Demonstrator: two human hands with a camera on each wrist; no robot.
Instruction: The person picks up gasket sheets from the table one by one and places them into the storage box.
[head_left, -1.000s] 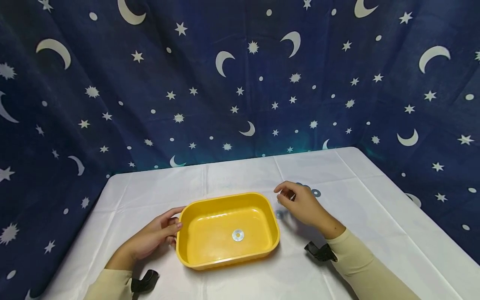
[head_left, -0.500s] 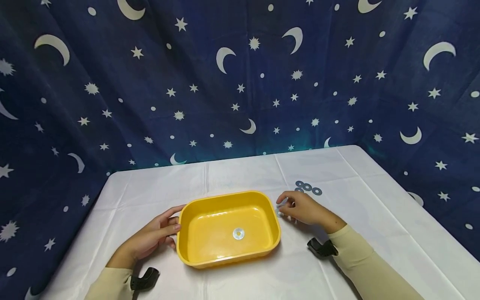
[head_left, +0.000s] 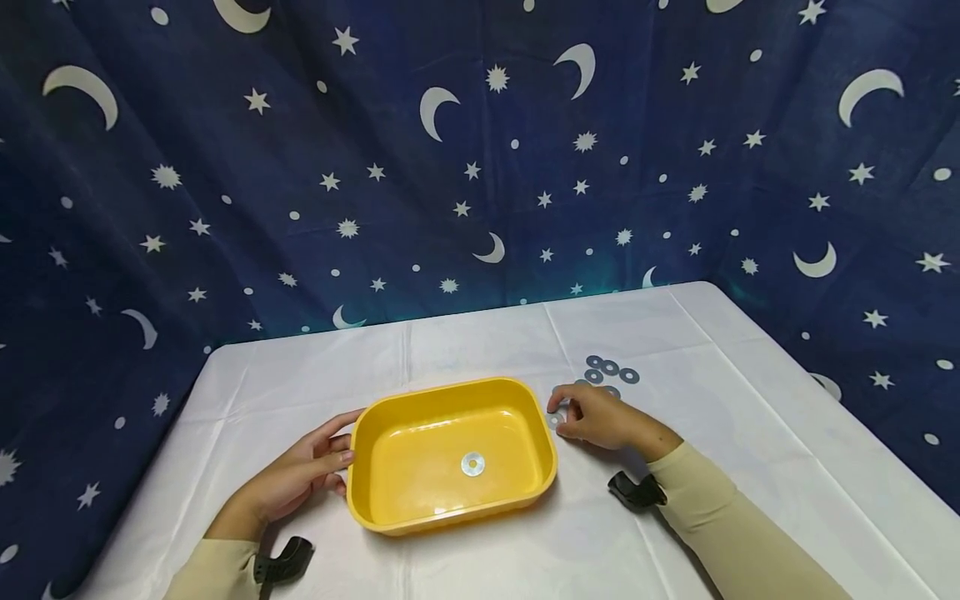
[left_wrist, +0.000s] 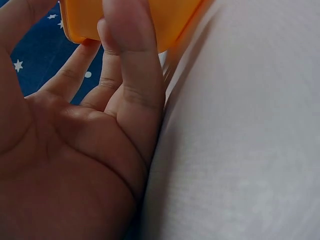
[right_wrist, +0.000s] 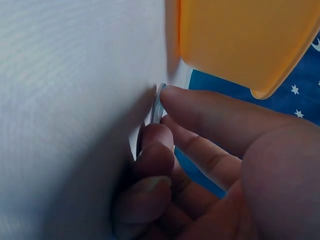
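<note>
A yellow plastic tray (head_left: 450,506) stands on the white table, with one grey metal washer (head_left: 472,464) lying on its floor. My left hand (head_left: 292,477) rests against the tray's left outer wall, its fingers loosely extended; the left wrist view shows fingertips against the tray's orange-looking side (left_wrist: 172,20). Just outside the tray's right wall, my right hand (head_left: 600,417) has thumb and finger at opposite edges of another washer (head_left: 554,420), pinching it. The right wrist view shows this washer (right_wrist: 158,106) edge-on, close to the tabletop.
Several flat washers (head_left: 610,367) lie behind my right hand, some partly hidden by it. A white cloth (head_left: 480,350) covers the table. Behind it hangs a dark blue curtain (head_left: 375,225) with moons and stars. Black straps (head_left: 637,492) show at both wrists.
My right hand has come down and closed thumb and finger on the washer beside the tray. More of the washers behind it now show. The left hand stays at the tray; the head view shifts slightly.
</note>
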